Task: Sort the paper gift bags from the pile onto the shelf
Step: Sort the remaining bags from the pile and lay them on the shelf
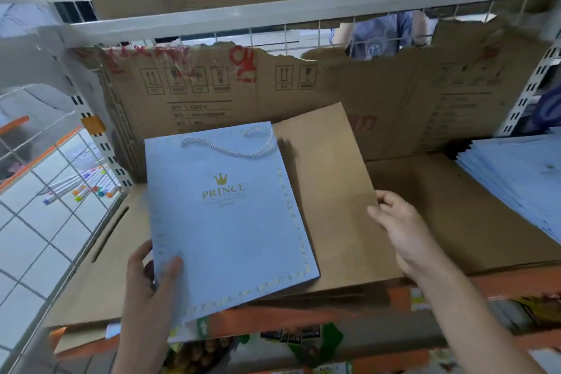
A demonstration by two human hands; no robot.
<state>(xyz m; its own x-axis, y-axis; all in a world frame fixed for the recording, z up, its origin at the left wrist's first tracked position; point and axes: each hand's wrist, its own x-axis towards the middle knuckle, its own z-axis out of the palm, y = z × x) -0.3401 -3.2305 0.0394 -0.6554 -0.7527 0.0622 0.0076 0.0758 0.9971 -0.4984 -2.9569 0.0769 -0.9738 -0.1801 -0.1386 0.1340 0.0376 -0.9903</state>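
1. The left hand (148, 282) grips the lower left corner of a flat blue gift bag (224, 222): thumb on top, the other fingers hidden beneath.
2. The bag's near edge juts past the shelf (303, 317) front, hiding what lies under it.
3. The right hand (400, 228) pinches the right edge of a brown paper bag (334, 191) that lies flat on the shelf; its fingertips curl out of sight beneath the edge.
4. The blue bag overlaps the brown one's left side.
5. A stack of blue bags (516, 185) at right is cut off by the frame.
6. Cardboard (273, 94) lines the shelf back; its print is blurred.
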